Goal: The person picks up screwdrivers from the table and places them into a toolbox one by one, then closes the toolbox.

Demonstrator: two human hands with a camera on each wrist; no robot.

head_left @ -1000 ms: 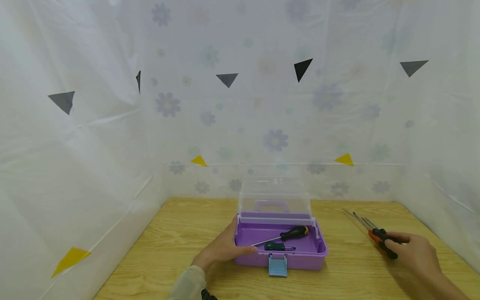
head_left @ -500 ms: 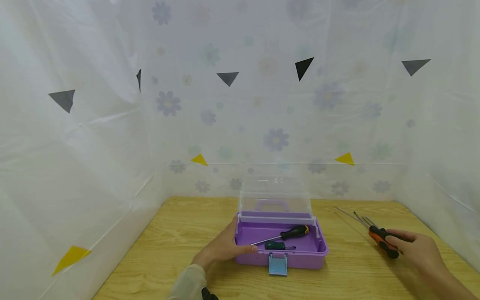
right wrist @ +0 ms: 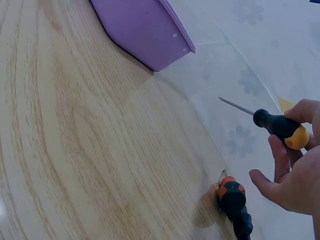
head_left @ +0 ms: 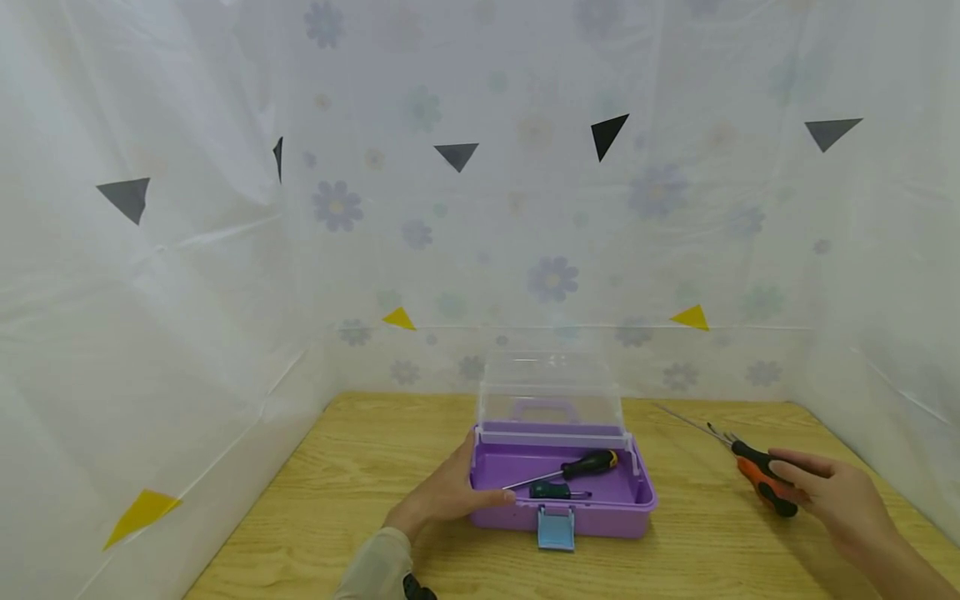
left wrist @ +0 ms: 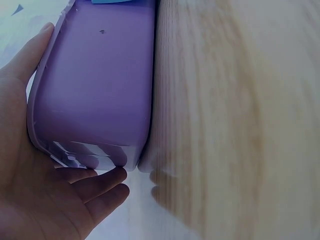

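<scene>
**Screwdriver lifted at the right edge, box steadied at centre**

While the left hand point(head_left: 442, 497) lies with straight fingers against the left end wall of the open purple plastic toolbox point(head_left: 592, 518), its thumb along the front rim, the right hand point(head_left: 840, 500) pinches a black-handled screwdriver with an orange-yellow cap point(right wrist: 280, 127) by the handle, held clear of the wooden bench point(head_left: 360, 467). In the right wrist view the shaft points toward the box, with open air between tip and purple wall. Just below that hand, a second screwdriver with an orange and black handle point(right wrist: 232, 202) lies on the bench near the right edge, close to the plastic sheet wall.

Inside the box lie a black-handled screwdriver with a yellow collar point(head_left: 577, 467) and a shorter green-handled screwdriver point(head_left: 555, 492), leaving bare purple floor to the right. Its clear plastic lid point(head_left: 551, 392) stands upright at the back. A blue latch point(head_left: 556, 531) hangs at the front. Between the box and the right hand runs a wide strip of bare bench.
</scene>
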